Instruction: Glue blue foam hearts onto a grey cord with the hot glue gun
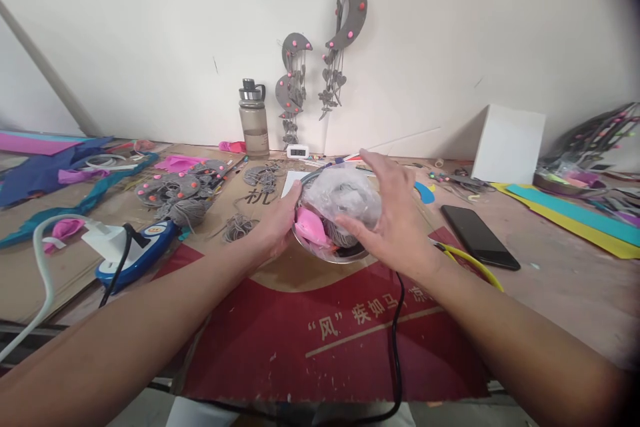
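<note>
Metal bowl [345, 261] is between the two hands, above the red printed part of the cardboard [250, 347]; whether it rests there or is a little lifted, I cannot tell. Its opening looks upward, and because it is round, I find no clear long axis in it; inside, the pink piece [311, 227] points from upper left to lower right, the clear plastic bag [345, 190] lies on top, and grey yarn [343, 235] shows under it. The left hand [275, 223] grasps the bowl at its left side, with the thumb along the rim; the right hand [397, 217] is not clenched, its fingers are spread and its thumb reaches over the bag, but I cannot tell whether it presses on it. In my judgement, the step in hand is the handling of the bowl with its contents; the next move seems to call for a steady left hold, and for care that the light bag does not slip out. Near the right forearm lie a yellow-handled tool [475, 267] and, farther out, a black phone [480, 237]; on the left there is a blue power strip [137, 257], and behind, a bottle [255, 130] stands beside a small white clock [298, 152].
</note>
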`<act>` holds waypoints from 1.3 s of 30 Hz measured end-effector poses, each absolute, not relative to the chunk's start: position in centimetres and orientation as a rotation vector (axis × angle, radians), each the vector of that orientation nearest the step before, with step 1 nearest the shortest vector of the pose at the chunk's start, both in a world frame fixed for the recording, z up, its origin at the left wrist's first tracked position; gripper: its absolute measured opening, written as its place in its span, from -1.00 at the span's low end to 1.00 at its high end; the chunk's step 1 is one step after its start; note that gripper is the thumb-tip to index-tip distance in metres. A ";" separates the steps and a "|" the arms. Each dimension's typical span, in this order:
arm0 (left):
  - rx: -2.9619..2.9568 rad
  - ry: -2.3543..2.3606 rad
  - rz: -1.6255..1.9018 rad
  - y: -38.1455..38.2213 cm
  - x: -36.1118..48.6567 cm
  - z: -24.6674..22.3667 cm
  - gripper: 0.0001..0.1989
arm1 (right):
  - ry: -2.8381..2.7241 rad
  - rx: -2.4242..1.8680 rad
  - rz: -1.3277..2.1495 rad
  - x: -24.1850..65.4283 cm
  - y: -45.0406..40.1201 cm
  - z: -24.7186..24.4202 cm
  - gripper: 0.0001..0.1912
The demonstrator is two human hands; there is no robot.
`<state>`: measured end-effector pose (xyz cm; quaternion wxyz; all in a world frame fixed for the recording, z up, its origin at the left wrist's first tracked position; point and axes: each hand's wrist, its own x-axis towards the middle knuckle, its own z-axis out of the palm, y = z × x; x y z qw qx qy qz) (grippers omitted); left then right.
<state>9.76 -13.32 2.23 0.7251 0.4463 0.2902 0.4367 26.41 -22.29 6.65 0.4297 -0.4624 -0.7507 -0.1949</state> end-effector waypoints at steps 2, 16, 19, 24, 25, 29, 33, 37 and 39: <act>1.031 0.668 1.004 -13.7 9.8 2.3 -0.49 | -1.976 -1.195 -0.427 26.4 -22.0 6.4 -0.17; 1.091 0.676 1.031 -13.8 9.7 2.2 -0.47 | -1.849 -1.172 -0.275 27.9 -20.7 5.0 -0.65; 1.114 0.665 1.051 -13.9 9.6 2.1 -0.46 | -1.784 -1.198 -0.302 28.1 -20.5 5.1 -0.68; 1.181 0.716 1.043 -13.7 9.5 2.0 -0.45 | -1.988 -1.200 -0.309 28.0 -20.6 5.3 -0.69; 1.196 0.735 1.040 -13.7 9.5 2.0 -0.44 | -2.046 -1.225 -0.302 27.9 -20.7 5.4 -0.68; 1.250 0.772 1.041 -13.9 9.5 2.1 -0.40 | -2.163 -1.348 -0.267 27.5 -21.4 5.9 -0.82; 1.309 0.761 1.049 -14.0 9.5 2.1 -0.40 | -2.171 -1.456 -0.297 26.9 -22.1 6.4 -0.60; 1.335 0.737 1.056 -14.1 9.5 2.2 -0.41 | -2.146 -1.550 -0.419 25.6 -22.7 6.1 -0.26; 1.332 0.751 1.048 -14.1 9.6 2.2 -0.41 | -2.158 -1.526 -0.430 25.0 -22.8 5.8 -0.19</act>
